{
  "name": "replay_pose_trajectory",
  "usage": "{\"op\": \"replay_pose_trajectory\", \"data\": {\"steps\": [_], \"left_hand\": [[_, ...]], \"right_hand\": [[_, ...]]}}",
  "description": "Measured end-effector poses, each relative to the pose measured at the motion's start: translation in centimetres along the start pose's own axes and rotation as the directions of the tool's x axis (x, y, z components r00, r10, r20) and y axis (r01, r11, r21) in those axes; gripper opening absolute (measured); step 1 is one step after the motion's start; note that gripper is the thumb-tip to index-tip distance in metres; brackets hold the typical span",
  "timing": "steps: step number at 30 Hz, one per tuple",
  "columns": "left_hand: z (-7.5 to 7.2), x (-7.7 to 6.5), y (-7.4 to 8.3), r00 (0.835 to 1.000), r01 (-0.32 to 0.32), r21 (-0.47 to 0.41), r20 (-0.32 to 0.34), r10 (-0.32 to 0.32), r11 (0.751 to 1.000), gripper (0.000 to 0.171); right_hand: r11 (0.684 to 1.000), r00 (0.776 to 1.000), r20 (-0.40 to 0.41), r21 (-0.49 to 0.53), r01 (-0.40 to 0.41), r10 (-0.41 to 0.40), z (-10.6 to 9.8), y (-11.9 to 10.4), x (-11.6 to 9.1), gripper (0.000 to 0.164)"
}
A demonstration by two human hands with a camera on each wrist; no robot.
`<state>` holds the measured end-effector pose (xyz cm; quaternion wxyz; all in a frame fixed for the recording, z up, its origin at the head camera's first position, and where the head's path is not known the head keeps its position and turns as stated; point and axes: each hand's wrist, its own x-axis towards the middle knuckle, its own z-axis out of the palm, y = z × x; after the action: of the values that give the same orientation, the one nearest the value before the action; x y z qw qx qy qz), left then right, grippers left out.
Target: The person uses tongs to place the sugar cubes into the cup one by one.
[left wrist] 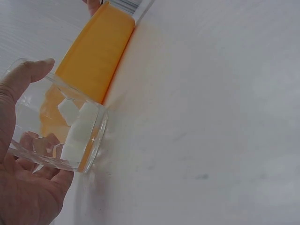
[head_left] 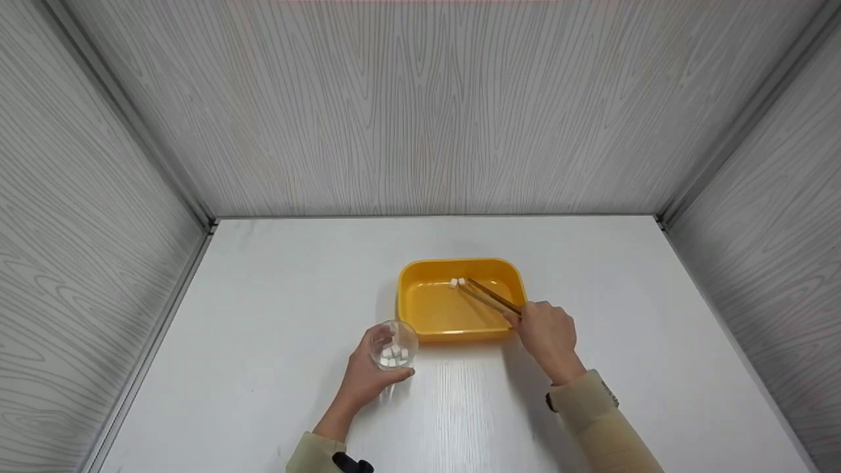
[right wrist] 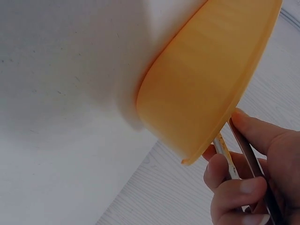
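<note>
My left hand (head_left: 371,371) holds a clear glass cup (left wrist: 56,117) by its sides, with several small white cubes (head_left: 395,355) lying inside it. The cup is beside the near left corner of a yellow tray (head_left: 453,336). At the tray's right side, my right hand (head_left: 548,332) grips a pair of metal tweezers (head_left: 496,297) between thumb and fingers. Their tips reach down into the tray, close to two white cubes (head_left: 458,282) near its far wall. Whether a tip touches a cube cannot be told. In the right wrist view, the tray's wall hides the tips.
The white tabletop (head_left: 295,282) extends around the tray on all sides. Grey wood-grained panels (head_left: 420,112) enclose it at the back, left and right.
</note>
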<state>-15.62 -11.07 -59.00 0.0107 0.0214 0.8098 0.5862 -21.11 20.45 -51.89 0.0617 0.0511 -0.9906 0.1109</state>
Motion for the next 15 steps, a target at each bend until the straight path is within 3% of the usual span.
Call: {"op": "replay_pose_trajectory", "data": {"steps": [7,15], "left_hand": [[-0.01,0.05,-0.12,1.0,-0.002,0.006,-0.001,0.002,1.0,0.092],[-0.04,0.07,-0.24,1.0,-0.018,-0.003,0.002,0.018,1.0,0.092]], "right_hand": [[1.0,1.0,0.002,-0.022,0.003,-0.003,-0.06,-0.31,0.38,0.039],[0.998,0.998,-0.049,-0.052,0.037,-0.04,0.06,-0.63,0.63,0.041]]}}
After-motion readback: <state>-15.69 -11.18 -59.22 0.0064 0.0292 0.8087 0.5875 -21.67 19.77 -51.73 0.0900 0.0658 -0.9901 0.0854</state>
